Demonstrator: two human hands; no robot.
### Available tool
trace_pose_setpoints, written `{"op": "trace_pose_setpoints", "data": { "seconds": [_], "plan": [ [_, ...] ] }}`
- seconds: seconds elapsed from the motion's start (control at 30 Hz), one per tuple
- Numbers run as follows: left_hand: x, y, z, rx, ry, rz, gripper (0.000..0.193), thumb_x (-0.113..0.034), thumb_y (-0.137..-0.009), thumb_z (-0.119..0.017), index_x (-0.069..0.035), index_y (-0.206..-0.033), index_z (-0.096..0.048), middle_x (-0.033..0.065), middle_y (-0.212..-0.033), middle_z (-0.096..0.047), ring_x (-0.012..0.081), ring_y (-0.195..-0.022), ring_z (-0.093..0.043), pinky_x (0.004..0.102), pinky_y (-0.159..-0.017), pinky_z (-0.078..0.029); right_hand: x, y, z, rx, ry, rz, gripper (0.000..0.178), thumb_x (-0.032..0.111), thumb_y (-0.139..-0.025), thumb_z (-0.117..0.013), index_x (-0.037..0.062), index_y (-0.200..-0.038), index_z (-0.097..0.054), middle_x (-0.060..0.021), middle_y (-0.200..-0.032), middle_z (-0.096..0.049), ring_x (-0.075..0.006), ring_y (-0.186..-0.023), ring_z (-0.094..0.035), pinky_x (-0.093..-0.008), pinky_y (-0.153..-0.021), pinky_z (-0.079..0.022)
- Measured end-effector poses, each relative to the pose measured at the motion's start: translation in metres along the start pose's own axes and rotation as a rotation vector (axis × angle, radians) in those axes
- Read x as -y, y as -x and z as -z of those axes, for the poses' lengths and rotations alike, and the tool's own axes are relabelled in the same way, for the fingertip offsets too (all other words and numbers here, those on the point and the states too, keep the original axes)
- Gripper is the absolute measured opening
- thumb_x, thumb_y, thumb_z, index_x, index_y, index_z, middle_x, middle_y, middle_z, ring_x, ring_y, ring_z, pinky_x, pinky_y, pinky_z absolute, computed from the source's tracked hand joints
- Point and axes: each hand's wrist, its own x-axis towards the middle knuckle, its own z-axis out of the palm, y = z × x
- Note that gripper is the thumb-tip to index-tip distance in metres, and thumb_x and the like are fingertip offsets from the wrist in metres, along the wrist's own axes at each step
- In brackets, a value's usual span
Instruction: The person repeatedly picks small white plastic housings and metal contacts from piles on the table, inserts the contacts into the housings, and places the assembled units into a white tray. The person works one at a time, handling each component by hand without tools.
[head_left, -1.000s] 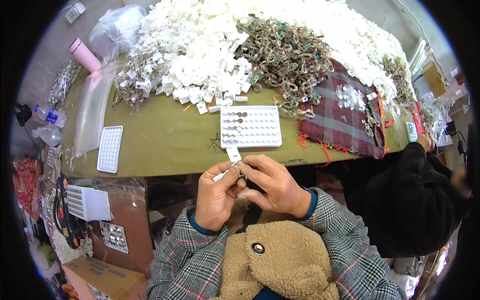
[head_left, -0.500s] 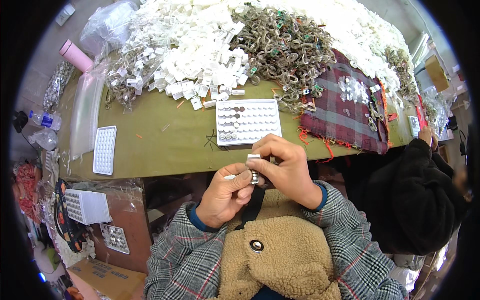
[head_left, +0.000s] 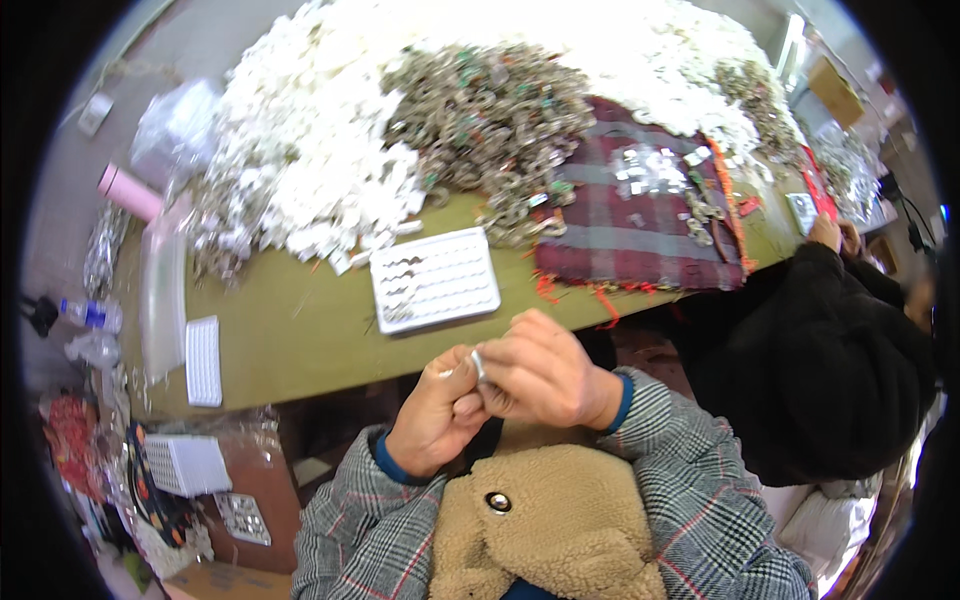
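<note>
My left hand [head_left: 428, 422] and my right hand [head_left: 545, 370] meet in front of my chest, just off the table's near edge. Pinched between their fingertips is a small white plastic case [head_left: 477, 364]; fingers cover most of it and the picture is slightly blurred, so its inside is hidden. Beyond my hands lies a white dimpled tray [head_left: 455, 290] with rows of round pockets. Several dark and silvery round button cells [head_left: 402, 285] sit in its left part.
White plastic cases [head_left: 310, 150] and clear coiled cords [head_left: 490, 120] are heaped at the back. A plaid cloth [head_left: 640, 240] lies to the right, near a person in black [head_left: 820, 370]. Another white tray [head_left: 203, 360] rests at left; stacked trays [head_left: 185, 463] stand below.
The view has shifted, so the table things sit farther left and the trays lower. My right fingers have closed over the case, hiding the silvery round cells that showed in it before.
</note>
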Motion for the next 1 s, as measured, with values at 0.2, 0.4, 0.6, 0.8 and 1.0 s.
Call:
{"op": "trace_pose_setpoints", "data": {
  "seconds": [0.2,0.4,0.6,0.8,1.0],
  "plan": [
    [0.005,-0.016,-0.009,-0.066,0.114,0.173,0.012,-0.018,-0.099,-0.061,-0.012,-0.107,-0.055,0.0000,-0.088,-0.058,0.0027,-0.059,-0.045,0.0163,-0.052,-0.038,-0.003,0.024,0.028,-0.036,-0.090,-0.130,0.018,0.005,-0.079,-0.072,-0.0023,-0.094,-0.065,-0.0138,-0.106,-0.066,-0.0254,-0.077,-0.061,-0.0375,-0.071,-0.050],
    [0.012,-0.031,-0.005,-0.019,0.029,0.102,0.020,-0.016,-0.093,-0.069,-0.007,-0.108,-0.058,0.0169,-0.103,-0.067,0.0086,-0.064,-0.051,0.0206,-0.058,-0.043,-0.065,0.055,0.098,-0.264,0.346,-0.873,0.007,-0.003,-0.084,-0.065,-0.0033,-0.091,-0.064,-0.0173,-0.091,-0.062,-0.0347,-0.078,-0.062,-0.0395,-0.071,-0.051],
    [0.013,-0.037,-0.004,-0.080,-0.030,0.139,0.020,-0.020,-0.095,-0.067,-0.009,-0.110,-0.058,0.0125,-0.100,-0.067,0.0074,-0.062,-0.048,0.0204,-0.054,-0.039,-0.107,0.055,0.100,-0.122,0.516,-1.038,0.012,0.010,-0.085,-0.069,0.0007,-0.091,-0.066,-0.0150,-0.091,-0.059,-0.0380,-0.081,-0.062,-0.0445,-0.070,-0.051],
    [0.008,-0.031,0.004,-0.055,0.024,0.143,0.019,-0.019,-0.096,-0.065,-0.008,-0.110,-0.059,0.0169,-0.103,-0.069,0.0084,-0.063,-0.050,0.0212,-0.055,-0.040,-0.115,0.062,0.100,-0.108,0.539,-1.056,0.007,0.008,-0.085,-0.068,0.0023,-0.086,-0.063,-0.0142,-0.089,-0.058,-0.0375,-0.080,-0.061,-0.0449,-0.071,-0.050],
    [0.003,-0.022,0.004,-0.068,0.023,0.134,0.017,-0.015,-0.096,-0.064,-0.007,-0.111,-0.060,0.0181,-0.104,-0.069,0.0092,-0.066,-0.054,0.0216,-0.056,-0.043,-0.104,0.041,0.102,-0.206,0.483,-1.123,0.005,-0.001,-0.085,-0.065,0.0009,-0.089,-0.064,-0.0104,-0.083,-0.060,-0.0235,-0.070,-0.061,-0.0349,-0.063,-0.048]
  ]
}}
